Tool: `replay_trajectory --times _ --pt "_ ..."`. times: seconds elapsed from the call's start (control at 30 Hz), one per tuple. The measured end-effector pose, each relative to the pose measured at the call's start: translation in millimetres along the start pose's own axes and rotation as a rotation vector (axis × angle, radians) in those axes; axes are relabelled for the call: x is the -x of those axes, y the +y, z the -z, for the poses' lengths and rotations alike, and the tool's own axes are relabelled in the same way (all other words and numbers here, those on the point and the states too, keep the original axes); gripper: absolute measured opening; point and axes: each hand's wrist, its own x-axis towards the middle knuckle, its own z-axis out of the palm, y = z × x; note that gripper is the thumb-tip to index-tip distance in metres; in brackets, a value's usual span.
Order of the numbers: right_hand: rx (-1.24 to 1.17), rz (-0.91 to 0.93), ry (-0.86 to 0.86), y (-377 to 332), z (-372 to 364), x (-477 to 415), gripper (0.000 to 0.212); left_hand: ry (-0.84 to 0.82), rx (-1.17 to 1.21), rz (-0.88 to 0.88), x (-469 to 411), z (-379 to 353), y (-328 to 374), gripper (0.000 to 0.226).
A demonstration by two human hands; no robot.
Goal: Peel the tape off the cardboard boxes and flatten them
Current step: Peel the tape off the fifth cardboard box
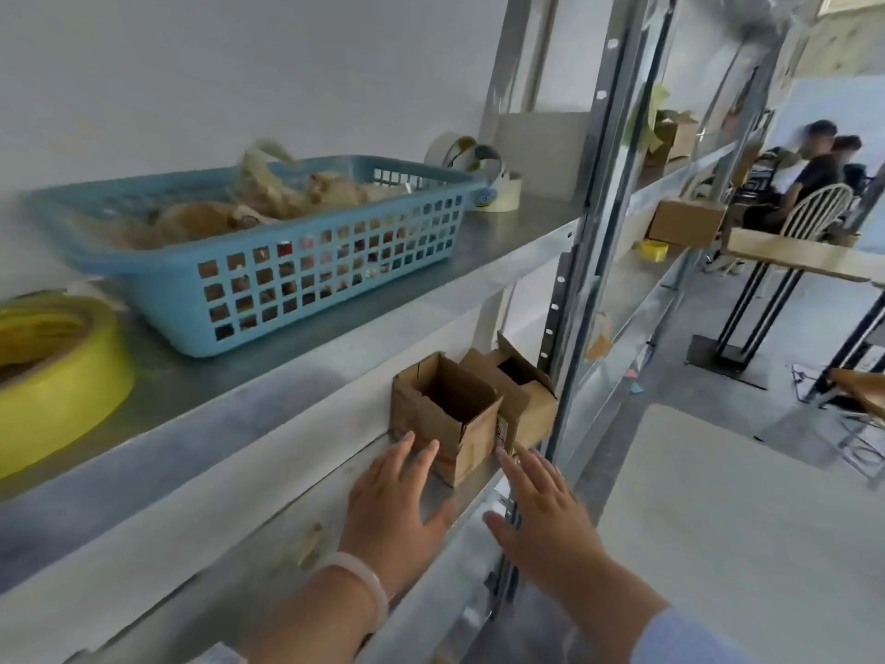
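Reaching left hand point(397, 500): lower centre, fingers straight and spread, tips at the left wall of the near box point(424, 424), gripping nothing.
Near box: centre, upright on the lower shelf point(457, 496), top flaps open.
Second box point(531, 409): just behind-right, touching it.
Right hand point(541, 515): open, spread, beside the right corner.
Handling: likely light, thin card, easily crushed; hold opposite walls low.

Blue basket point(163, 289) on upper shelf point(503, 232); yellow roll point(52, 390), seemingly tape, beside.
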Motion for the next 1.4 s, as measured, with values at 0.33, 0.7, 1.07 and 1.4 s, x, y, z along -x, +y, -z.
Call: replay_trajectory --times 0.33,0.7,1.07,1.4 --pt "0.0 0.224 -0.004 51 9 -103 0.071 -0.01 0.434 0.468 -104 -39 36 0.067" --pt "-0.359 0.323 0.026 58 9 -136 0.052 0.132 0.85 0.744 -93 -56 10 0.056" --pt "-0.715 -0.102 -0.402 18 -32 -147 0.091 0.345 1.227 0.963 -36 -50 -4 0.056" --pt "-1.138 -0.219 -0.456 14 -42 -144 0.048 0.371 1.359 0.862 -15 -41 -2 0.056"
